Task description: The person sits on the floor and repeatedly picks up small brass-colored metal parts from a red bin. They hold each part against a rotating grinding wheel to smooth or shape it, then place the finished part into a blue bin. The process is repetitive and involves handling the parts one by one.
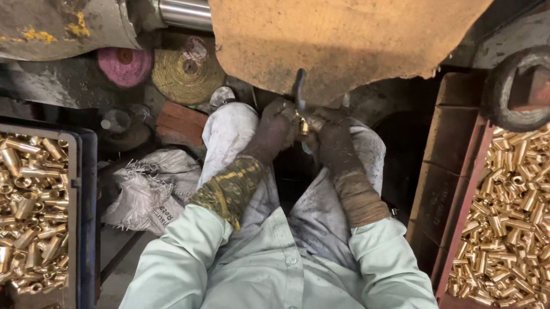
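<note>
- Your left hand (pixel 276 128), in a grimy glove with a patterned cuff, is closed around a small brass fitting (pixel 304 126) just under the edge of the big tan buffing wheel (pixel 335 23).
- Your right hand (pixel 333 139), also gloved, is wrapped shut on the same fitting from the other side, so the 2 hands touch over your knees.
- The fitting shows only as a small gold glint between your gloves; its shape cannot be told.
- A dark metal hook-like bar (pixel 299 90) rises just above your left glove, against the wheel.
- On your left, a dark crate (pixel 81 188) holds a heap of polished brass tubes (pixel 4 199).
- On your right, a red bin (pixel 467 197) holds more brass tubes (pixel 536 198).
- A white woven sack (pixel 147 188) lies beside your left leg.
</note>
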